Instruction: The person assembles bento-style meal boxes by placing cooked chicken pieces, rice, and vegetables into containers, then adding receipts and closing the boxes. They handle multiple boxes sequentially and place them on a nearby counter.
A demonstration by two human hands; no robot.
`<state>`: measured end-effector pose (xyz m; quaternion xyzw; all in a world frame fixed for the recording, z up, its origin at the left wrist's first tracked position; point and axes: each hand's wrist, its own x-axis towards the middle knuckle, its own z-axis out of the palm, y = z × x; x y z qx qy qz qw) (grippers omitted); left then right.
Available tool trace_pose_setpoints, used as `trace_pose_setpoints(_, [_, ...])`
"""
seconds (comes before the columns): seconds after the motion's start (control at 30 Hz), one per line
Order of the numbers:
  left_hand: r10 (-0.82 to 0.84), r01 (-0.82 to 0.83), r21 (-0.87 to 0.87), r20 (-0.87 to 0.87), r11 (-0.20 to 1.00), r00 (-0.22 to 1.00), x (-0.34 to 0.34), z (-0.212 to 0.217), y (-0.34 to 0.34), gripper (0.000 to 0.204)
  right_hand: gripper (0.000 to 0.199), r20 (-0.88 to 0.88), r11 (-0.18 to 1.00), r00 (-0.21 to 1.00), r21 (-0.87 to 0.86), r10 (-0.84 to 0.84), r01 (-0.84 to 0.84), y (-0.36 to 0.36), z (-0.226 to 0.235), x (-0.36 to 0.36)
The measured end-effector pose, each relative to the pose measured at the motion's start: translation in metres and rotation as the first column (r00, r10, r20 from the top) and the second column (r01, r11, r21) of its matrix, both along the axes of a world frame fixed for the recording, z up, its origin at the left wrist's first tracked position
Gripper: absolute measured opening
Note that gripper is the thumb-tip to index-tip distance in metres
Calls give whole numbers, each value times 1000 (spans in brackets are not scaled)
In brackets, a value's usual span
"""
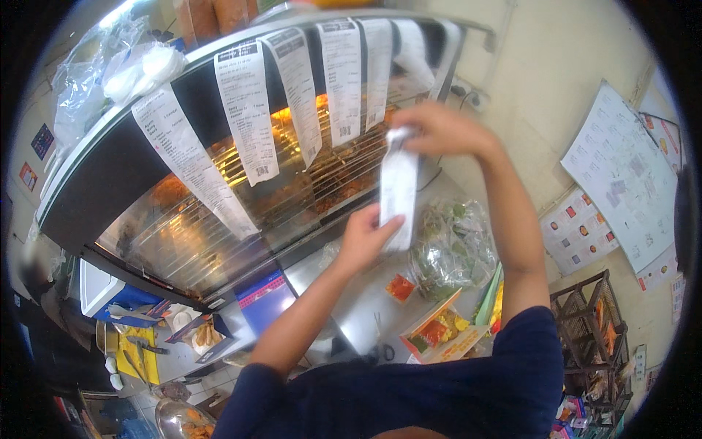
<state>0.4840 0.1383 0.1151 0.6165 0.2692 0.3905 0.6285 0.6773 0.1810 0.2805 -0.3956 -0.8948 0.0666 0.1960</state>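
A long white printed receipt (398, 183) hangs between my two hands in front of the glass food warmer (80, 194). My left hand (362, 238) pinches its lower end, the thumb lying across the paper. At the top end, my right hand (442, 130) is closed on the curled edge of the receipt, slightly blurred. Several other paper receipts (246, 117) hang in a row from the warmer's top edge. Behind its glass, wire racks with browned food glow under warm light.
Below my hands, a steel counter (351, 300) carries a red sauce packet (400, 287), a clear bag of greens (453, 245) and an open food box (442, 333). Black scissors (382, 354) lie near my body. To the right stand a whiteboard (621, 175) and brown crates (589, 322).
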Motion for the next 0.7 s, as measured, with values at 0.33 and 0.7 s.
trace_pose_setpoints(0.33, [-39,52,-87,146,995,989,115,67,84,20,22,-253,655,890,607,-379,451,86,69,105])
trace_pose_setpoints(0.7, [3,1,-71,54,997,999,139,70,110,22,21,-360,359,920,847,-156,393,133,60,119])
